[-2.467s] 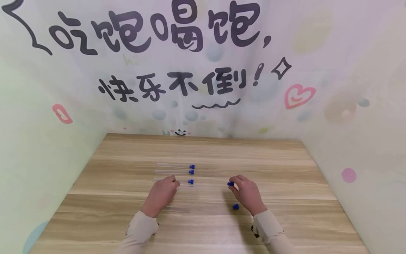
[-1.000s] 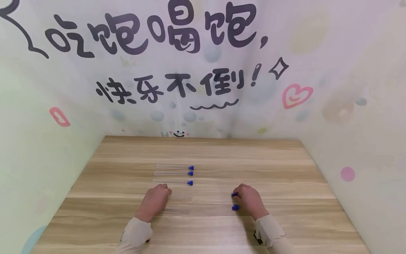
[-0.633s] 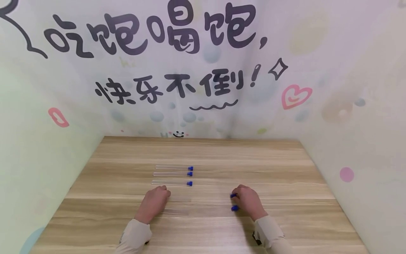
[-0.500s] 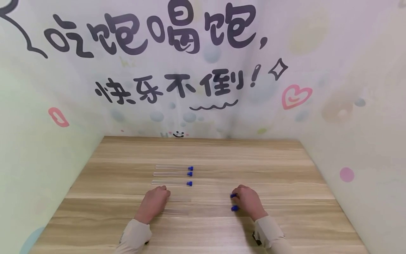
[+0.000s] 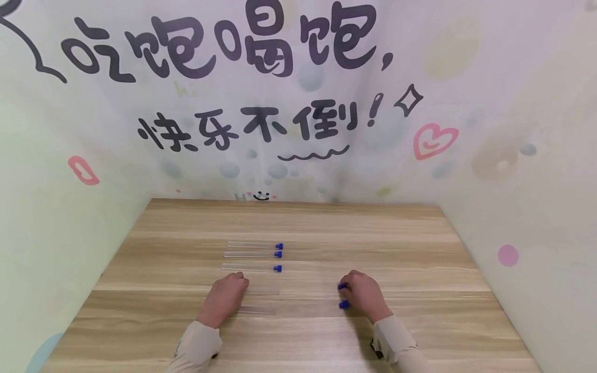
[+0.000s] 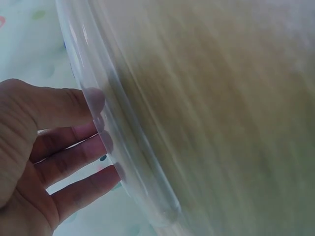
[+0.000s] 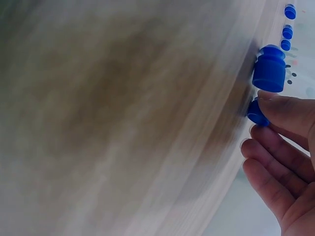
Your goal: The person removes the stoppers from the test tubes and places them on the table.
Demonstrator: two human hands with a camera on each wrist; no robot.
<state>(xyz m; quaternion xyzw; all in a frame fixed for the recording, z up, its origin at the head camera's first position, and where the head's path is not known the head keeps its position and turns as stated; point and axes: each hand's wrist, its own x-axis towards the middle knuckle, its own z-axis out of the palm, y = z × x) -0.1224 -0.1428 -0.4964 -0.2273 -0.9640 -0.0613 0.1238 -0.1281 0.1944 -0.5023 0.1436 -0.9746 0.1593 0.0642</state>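
On the wooden table (image 5: 308,331), my left hand (image 5: 224,299) pinches one end of a clear uncapped test tube (image 5: 266,291), faint against the wood. Another uncapped test tube (image 6: 142,142) lies nearer me, by the wrist; it fills the left wrist view, and my thumb tip shows through it. My right hand (image 5: 366,294) pinches a small blue cap (image 7: 257,113) between thumb and finger, down at the table surface. Just nearer me lies a second blue cap (image 7: 269,69), which stands large in the right wrist view.
Beyond my left hand, three clear tubes with blue caps lie side by side: a near tube (image 5: 247,267), a middle tube (image 5: 249,254) and a far tube (image 5: 252,244). A patterned wall (image 5: 298,176) stands behind the table.
Since 2.5 seconds ago, both hands have come down and nearer me, the left from beside the capped tubes, the right lowering its cap to the table. Over the last half second they stay still.
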